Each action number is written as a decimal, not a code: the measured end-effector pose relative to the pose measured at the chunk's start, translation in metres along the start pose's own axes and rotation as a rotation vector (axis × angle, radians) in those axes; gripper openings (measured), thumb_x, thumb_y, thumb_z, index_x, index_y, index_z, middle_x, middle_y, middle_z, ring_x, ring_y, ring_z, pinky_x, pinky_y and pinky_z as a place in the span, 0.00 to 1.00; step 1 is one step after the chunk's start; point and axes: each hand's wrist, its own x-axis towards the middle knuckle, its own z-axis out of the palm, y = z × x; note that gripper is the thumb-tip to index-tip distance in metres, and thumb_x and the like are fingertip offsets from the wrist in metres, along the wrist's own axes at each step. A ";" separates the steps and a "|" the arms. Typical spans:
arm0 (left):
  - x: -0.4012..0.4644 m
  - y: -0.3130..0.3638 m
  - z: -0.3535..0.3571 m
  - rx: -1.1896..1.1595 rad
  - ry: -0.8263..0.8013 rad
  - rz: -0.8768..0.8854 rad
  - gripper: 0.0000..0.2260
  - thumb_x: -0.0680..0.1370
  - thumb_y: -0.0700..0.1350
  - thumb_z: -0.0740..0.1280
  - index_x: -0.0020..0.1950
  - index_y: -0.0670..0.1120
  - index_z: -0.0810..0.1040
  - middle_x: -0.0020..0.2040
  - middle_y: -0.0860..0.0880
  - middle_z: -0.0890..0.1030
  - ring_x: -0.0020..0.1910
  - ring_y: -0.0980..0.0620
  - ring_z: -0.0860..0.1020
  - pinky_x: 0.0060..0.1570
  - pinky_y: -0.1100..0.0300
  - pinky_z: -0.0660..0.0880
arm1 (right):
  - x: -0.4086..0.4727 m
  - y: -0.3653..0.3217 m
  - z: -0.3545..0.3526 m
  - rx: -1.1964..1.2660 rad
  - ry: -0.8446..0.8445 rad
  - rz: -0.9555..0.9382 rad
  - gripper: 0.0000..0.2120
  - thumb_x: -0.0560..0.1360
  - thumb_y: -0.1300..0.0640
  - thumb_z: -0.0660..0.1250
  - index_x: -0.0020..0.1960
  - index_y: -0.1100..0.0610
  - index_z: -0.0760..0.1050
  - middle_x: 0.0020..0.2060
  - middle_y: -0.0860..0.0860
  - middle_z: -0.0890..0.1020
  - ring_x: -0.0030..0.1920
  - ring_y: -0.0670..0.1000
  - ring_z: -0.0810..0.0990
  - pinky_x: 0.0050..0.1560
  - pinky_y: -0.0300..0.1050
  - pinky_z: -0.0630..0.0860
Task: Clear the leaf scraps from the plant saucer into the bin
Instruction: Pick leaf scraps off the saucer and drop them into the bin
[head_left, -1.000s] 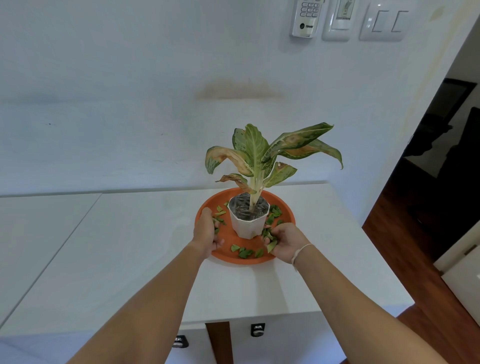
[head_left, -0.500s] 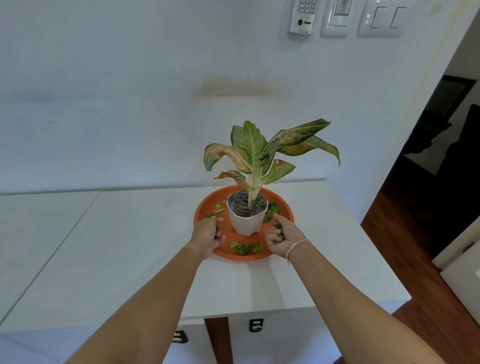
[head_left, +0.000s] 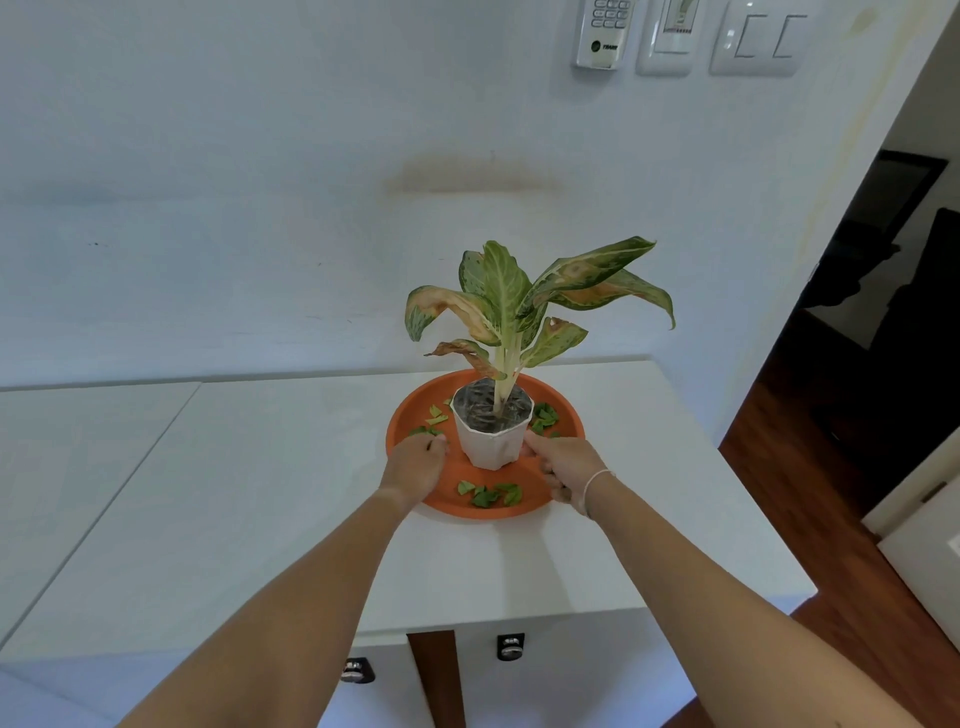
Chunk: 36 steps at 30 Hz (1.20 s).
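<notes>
Round orange plastic saucer (head_left: 400, 428) sits on white tabletop (head_left: 234, 493), frame centre. White faceted plastic pot (head_left: 491, 444) stands in saucer's middle; small green leaf scraps (head_left: 488, 494) lie around it, left, right, front.

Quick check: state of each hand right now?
Left hand: curled closed on the round orange plastic saucer; contents cannot be told.
Right hand: partly closed, forefinger extended beside the white pot; contents cannot be told.

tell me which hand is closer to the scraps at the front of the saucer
Left, narrowly. The left hand sits just left of the front scraps; the right hand is farther off to their right, by the white pot.
</notes>
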 end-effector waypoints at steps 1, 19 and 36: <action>-0.001 0.000 0.001 0.138 -0.020 0.067 0.14 0.81 0.48 0.55 0.46 0.44 0.78 0.45 0.48 0.78 0.45 0.49 0.75 0.44 0.57 0.70 | 0.000 0.000 0.001 -0.202 0.022 -0.096 0.12 0.73 0.55 0.67 0.34 0.57 0.71 0.25 0.50 0.64 0.25 0.48 0.61 0.25 0.39 0.58; -0.003 0.003 0.027 0.690 -0.150 0.268 0.11 0.72 0.57 0.69 0.43 0.49 0.80 0.43 0.51 0.82 0.44 0.51 0.79 0.37 0.60 0.73 | 0.020 0.011 0.023 -1.368 -0.076 -0.441 0.12 0.76 0.54 0.60 0.50 0.48 0.82 0.48 0.49 0.83 0.48 0.53 0.81 0.49 0.49 0.81; 0.001 0.001 0.017 0.494 -0.159 0.235 0.08 0.80 0.43 0.60 0.49 0.44 0.78 0.49 0.45 0.81 0.45 0.48 0.77 0.45 0.57 0.73 | 0.013 0.013 0.019 -1.337 0.006 -0.493 0.11 0.78 0.57 0.58 0.51 0.58 0.79 0.50 0.55 0.83 0.50 0.56 0.81 0.46 0.47 0.76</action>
